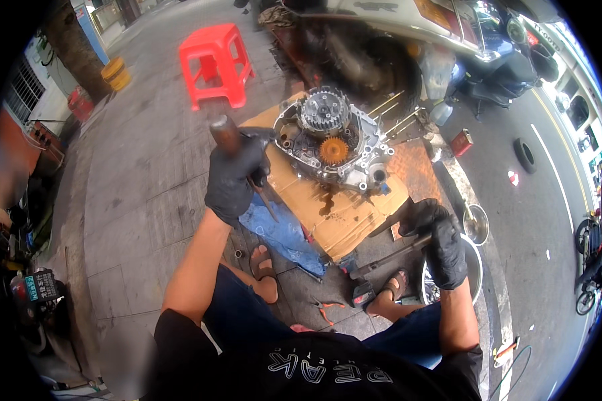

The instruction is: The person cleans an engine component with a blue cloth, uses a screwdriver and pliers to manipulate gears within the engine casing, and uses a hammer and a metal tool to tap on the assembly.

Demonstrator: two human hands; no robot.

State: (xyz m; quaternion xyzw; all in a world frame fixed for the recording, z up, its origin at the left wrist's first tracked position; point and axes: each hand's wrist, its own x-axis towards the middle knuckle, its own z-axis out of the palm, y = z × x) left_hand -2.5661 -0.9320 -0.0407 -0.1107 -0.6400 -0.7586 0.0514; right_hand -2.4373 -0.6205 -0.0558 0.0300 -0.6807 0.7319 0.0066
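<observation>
My left hand (pixel 231 177), in a black glove, is closed around what looks like a screwdriver (pixel 227 136). Its thick brown handle sticks up blurred above the fist, and its thin shaft points down to the right. An opened metal engine case (pixel 358 144) lies just beyond, with a toothed clutch drum (pixel 324 110) and an orange-brown gear (pixel 334 151) inside. Flattened cardboard (pixel 341 227) lies under it, stained with dark oil. On the right, my gloved right hand (pixel 441 244) grips a long metal bar tool (pixel 391 256) by one end; its far end points left, beside the cardboard's near corner.
A red plastic stool (pixel 215 63) stands at the far left. Blue cloth (pixel 281 234) hangs below the cardboard; orange-handled pliers (pixel 328 311) lie between my feet. At right are a white bucket (pixel 478 267), a metal bowl (pixel 476 224) and a red can (pixel 461 142). A motorcycle stands behind.
</observation>
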